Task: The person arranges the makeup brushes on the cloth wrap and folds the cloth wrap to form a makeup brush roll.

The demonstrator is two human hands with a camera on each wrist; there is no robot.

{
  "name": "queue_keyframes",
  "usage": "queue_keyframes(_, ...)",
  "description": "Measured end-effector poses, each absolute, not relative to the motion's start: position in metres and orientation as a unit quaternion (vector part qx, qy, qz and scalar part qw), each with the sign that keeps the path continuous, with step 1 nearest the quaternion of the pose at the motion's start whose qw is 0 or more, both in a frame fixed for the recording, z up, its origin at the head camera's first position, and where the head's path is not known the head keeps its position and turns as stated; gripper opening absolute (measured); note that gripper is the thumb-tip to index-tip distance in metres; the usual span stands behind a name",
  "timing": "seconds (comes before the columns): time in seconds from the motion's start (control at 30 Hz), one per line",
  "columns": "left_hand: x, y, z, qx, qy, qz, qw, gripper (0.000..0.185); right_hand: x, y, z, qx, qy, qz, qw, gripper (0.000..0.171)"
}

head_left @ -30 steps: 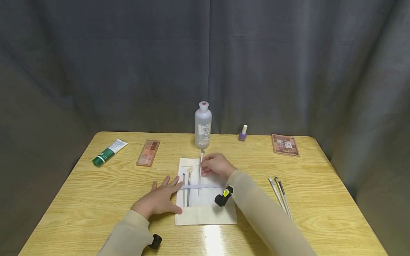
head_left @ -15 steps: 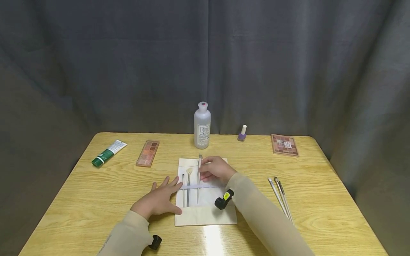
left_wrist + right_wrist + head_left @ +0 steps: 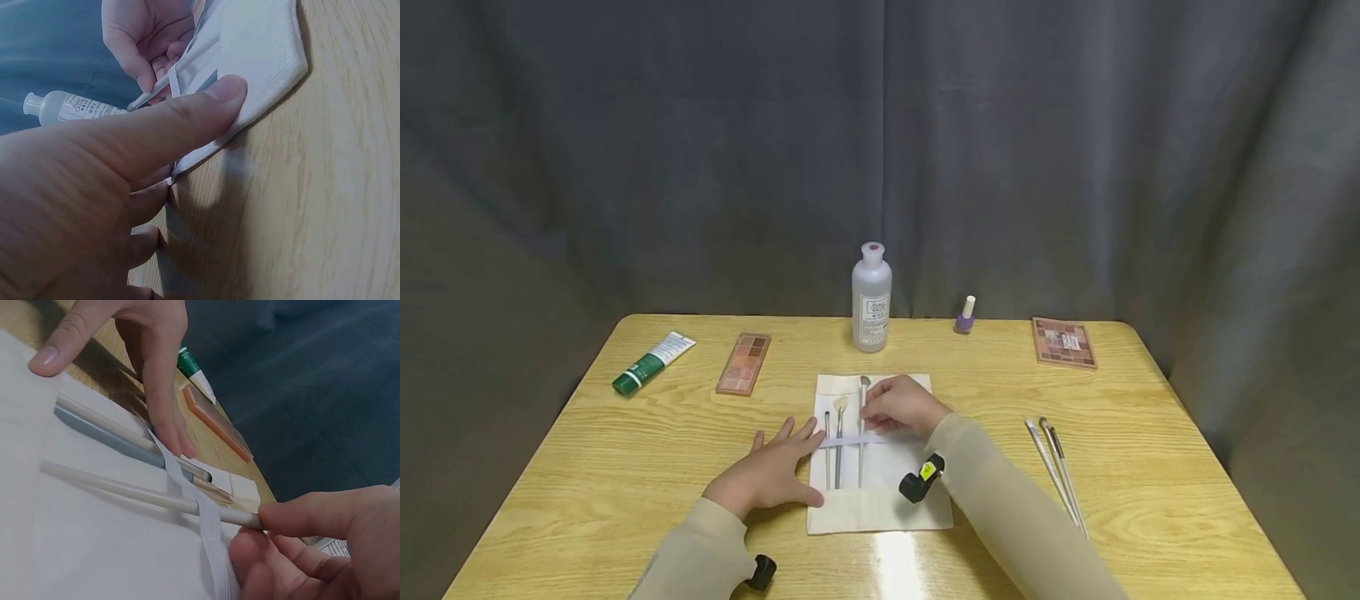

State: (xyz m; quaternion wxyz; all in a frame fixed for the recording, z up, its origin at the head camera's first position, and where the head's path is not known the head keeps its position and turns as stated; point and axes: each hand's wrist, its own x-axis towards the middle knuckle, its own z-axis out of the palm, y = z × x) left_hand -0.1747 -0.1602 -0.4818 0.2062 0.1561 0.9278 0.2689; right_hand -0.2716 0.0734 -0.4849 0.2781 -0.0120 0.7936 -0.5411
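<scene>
Right hand [image 3: 901,406] pinches a white-handled brush [image 3: 862,429] between thumb and fingertips, the handle lying under the elastic strap [image 3: 857,441] of a white cloth holder [image 3: 880,508] at mid-table. Two grey brushes [image 3: 832,446] sit under the same strap just to its left. Left hand [image 3: 767,473] lies flat with straight fingers, pressing the holder's left edge, fingertips at the strap. Behind the cloth: a clear bottle [image 3: 872,297], a purple nail polish [image 3: 966,316]. Far left, a green tube [image 3: 652,362] and a palette [image 3: 743,364]; far right, another palette [image 3: 1063,342]. Three loose brushes [image 3: 1056,472] lie to the right, well apart from the holder.
</scene>
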Motion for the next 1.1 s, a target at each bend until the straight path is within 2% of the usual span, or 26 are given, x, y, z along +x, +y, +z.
queue_keyframes(0.33,-0.1733,-0.1601,-0.4815,0.153,0.928,0.267,0.21,0.097,-0.2643,0.0697,-0.4871,-0.015,0.822,-0.496,0.278,0.014)
queue_keyframes(0.6,-0.1743,-0.1594,-0.483,0.154,0.928,0.267,0.208,0.097,-0.2645,0.0729,-0.4887,-0.005,0.834,-0.475,0.282,0.008)
queue_keyframes(0.9,-0.1761,-0.1596,-0.4847,0.157,0.928,0.265,0.208,0.097,-0.2653,0.076,-0.487,0.002,0.84,-0.455,0.296,0.011)
queue_keyframes(1.1,-0.177,-0.1606,-0.4859,0.156,0.928,0.264,0.209,0.097,-0.2657,0.0758,-0.4867,-0.022,0.874,-0.4,0.276,0.021)
